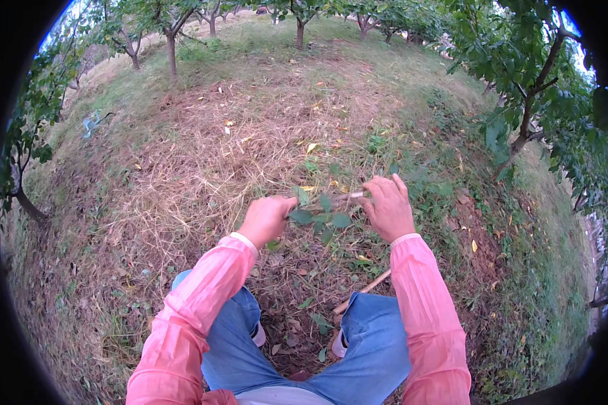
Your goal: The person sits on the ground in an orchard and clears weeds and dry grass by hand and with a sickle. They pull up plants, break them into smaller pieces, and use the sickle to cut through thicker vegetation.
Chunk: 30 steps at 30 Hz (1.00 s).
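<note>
Just ahead of my knees, both hands are raised over the grass. My left hand (269,216) is closed on one end of a leafy plant stem (320,216) with dark green leaves. My right hand (388,207) has its thumb and fingers pinched on the pale end of a thin strip or stem (354,195), which runs towards my left hand; blur hides what exactly it is. A wooden stick or handle (365,290) lies on the ground beside my right knee, partly hidden by the leg and sleeve.
Dry cut grass (197,187) and fallen leaves cover the ground ahead. A leafy tree (528,116) leans in at the right, another (25,197) stands at the far left, and several more grow behind. A light blue scrap (88,125) lies at the upper left.
</note>
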Tool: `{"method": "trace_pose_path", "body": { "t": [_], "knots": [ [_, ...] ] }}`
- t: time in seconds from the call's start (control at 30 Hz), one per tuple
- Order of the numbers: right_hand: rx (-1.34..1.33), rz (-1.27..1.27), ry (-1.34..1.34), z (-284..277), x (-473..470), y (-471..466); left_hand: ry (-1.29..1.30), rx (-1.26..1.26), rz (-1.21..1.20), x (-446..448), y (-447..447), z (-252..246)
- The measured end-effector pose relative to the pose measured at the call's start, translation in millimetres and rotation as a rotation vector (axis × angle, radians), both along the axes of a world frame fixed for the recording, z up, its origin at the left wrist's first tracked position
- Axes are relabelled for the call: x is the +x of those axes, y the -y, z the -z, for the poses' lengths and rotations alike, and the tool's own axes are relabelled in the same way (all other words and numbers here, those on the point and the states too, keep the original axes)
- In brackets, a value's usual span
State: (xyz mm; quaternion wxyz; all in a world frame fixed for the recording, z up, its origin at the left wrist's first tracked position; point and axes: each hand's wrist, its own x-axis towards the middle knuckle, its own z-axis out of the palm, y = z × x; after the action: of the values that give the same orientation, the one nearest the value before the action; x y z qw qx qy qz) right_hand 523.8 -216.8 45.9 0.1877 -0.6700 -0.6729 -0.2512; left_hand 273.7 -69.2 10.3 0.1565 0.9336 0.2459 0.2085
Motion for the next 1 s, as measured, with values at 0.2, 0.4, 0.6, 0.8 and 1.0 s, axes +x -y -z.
{"method": "trace_pose_path", "body": {
  "t": [0.2,0.4,0.6,0.8,1.0],
  "knots": [
    [-0.196,0.022,-0.097,18,6,-4,-0.03,0.232,-0.098,-9,-12,-15],
    [-0.013,0.136,-0.084,22,4,-7,-0.049,-0.055,-0.185,7,-1,14],
    [0.034,0.303,-0.157,23,-2,-16,0.26,-0.931,-0.074,39,40,25],
    [0.074,0.244,-0.195,18,2,-17,0.349,-1.653,-0.045,31,43,11],
    [0.102,-0.17,-0.075,-1,-7,-8,0.573,-1.793,-0.293,22,29,-1]
  ]
}}
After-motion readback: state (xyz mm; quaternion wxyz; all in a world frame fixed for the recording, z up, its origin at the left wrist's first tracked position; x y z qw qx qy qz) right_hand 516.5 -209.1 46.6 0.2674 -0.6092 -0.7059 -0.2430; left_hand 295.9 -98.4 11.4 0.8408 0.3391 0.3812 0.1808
